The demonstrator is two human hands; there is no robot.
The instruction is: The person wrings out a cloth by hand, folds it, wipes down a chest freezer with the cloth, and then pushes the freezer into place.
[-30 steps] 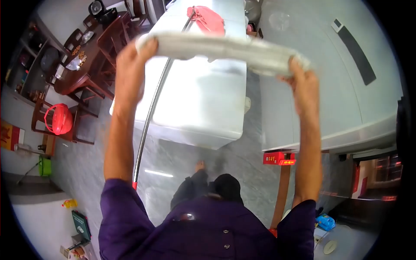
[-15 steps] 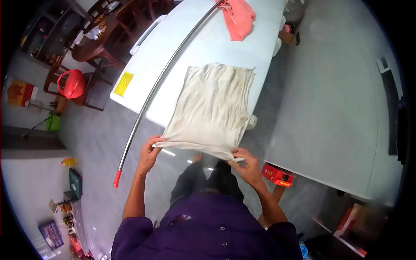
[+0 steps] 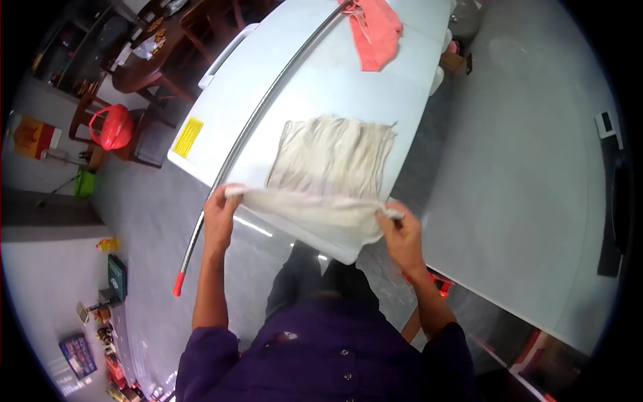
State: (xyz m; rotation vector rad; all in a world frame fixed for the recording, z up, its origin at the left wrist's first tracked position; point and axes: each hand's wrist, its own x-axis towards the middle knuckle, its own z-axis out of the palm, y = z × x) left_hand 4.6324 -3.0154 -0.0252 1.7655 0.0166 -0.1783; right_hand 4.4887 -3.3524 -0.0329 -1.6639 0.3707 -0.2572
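Observation:
A wrinkled off-white cloth (image 3: 331, 154) lies partly on the white table (image 3: 234, 127), its near part lifted at the edge. My left hand (image 3: 220, 211) pinches the left corner of that edge, and my right hand (image 3: 402, 231) grips the right corner. Between them the raised edge stretches in a slack, slightly blurred band, with the cloth below it hanging over the table's near end. Left of the cloth runs a long metal pole (image 3: 268, 98) with a red tip; it passes close behind my left hand. A coral-pink cloth (image 3: 375, 33) sits at the far end.
To the right stands a large grey surface (image 3: 502, 187). A red bucket (image 3: 112, 127) rests on a wooden chair at the left, near a dark wooden table (image 3: 144, 67). The pole's red end (image 3: 179, 284) juts out past the white table over the grey floor.
Both hands have moved up and forward, carrying the cloth's near edge toward its middle and spreading slightly apart. The view has shifted a little.

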